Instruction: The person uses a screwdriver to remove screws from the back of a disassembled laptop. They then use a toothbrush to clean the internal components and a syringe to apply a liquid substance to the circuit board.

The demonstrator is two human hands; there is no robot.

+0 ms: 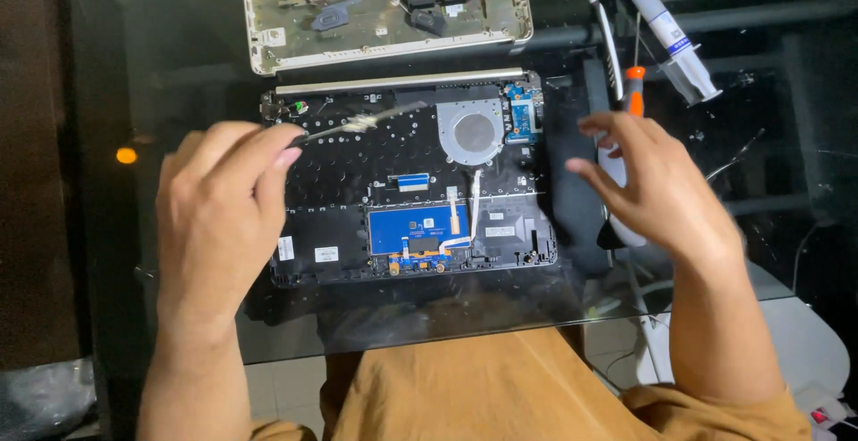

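Head view: opened laptop base (407,186) at frame centre on glass counter (179,39).
Left hand (219,218), fingers closed on a thin brush (357,125), holds it over the base's upper left. Right hand (657,186) hovers open, fingers spread, right of the base, holding nothing. Detached bottom cover (384,12) lies top centre; syringe (675,34) upper right.

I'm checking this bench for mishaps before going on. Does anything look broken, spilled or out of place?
Nothing looks spilled or broken. The opened laptop base lies square on the glass table, its removed cover above it. The left hand holds a brush; the right hand hovers open.
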